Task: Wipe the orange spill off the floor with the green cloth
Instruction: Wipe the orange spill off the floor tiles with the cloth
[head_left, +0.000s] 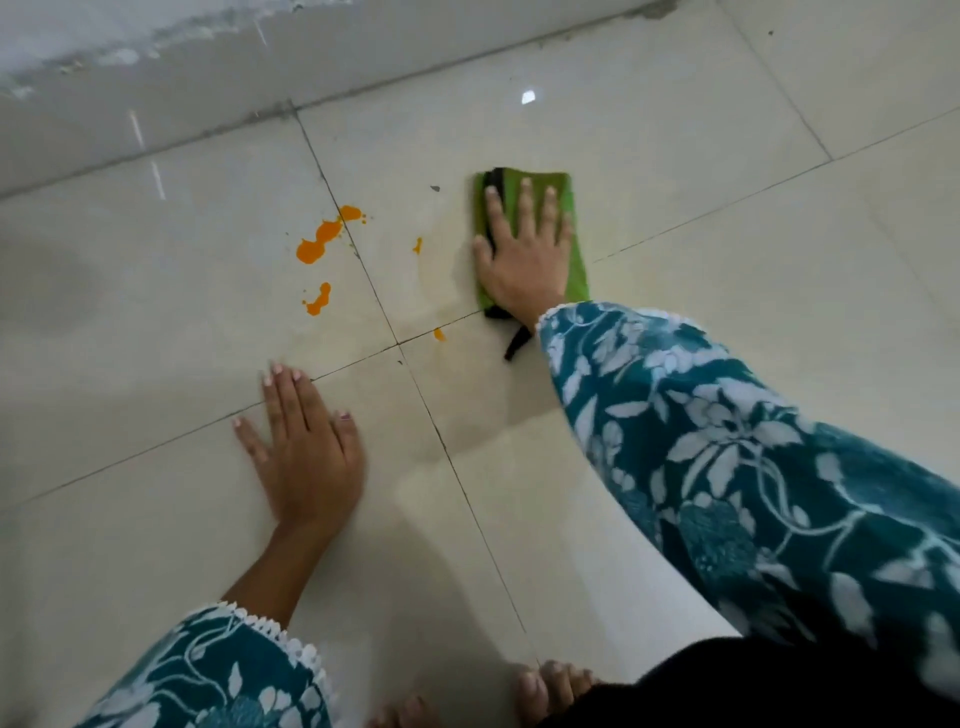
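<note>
The fingers (524, 208) of the right hand (522, 260) lie spread and flat, pressing down on the green cloth (576, 254) rather than closing around it; nothing is pinched, the palm simply pins the fabric to the floor (727, 130). The cloth sits folded into a rough rectangle on the pale tiles, with a black edge or strap (517, 345) trailing out from under the wrist. The left hand (306, 447) is also open, fingers extended, planted on the tile nearer the person as a prop and holding nothing.

The orange spill (317, 244) lies to the left of the cloth, apart from it, mostly across a grout line (363, 270): a larger chain of blobs, a smaller blob below it, and small drops nearer the cloth, one just beside its lower corner. A faint wet haze on the tile between cloth and spill suggests part of the mess is already wiped, though the main patches remain.

The cloth looks soft, light and limp, so it will likely bunch or slide out from under a loose hand; flat palm pressure over its middle seems the surest hold. The glossy tile appears slick, and the liquid will probably smear before it lifts. A sweep to the left across the grout line looks like the next call, with the trailing strap liable to drag through the orange.
</note>
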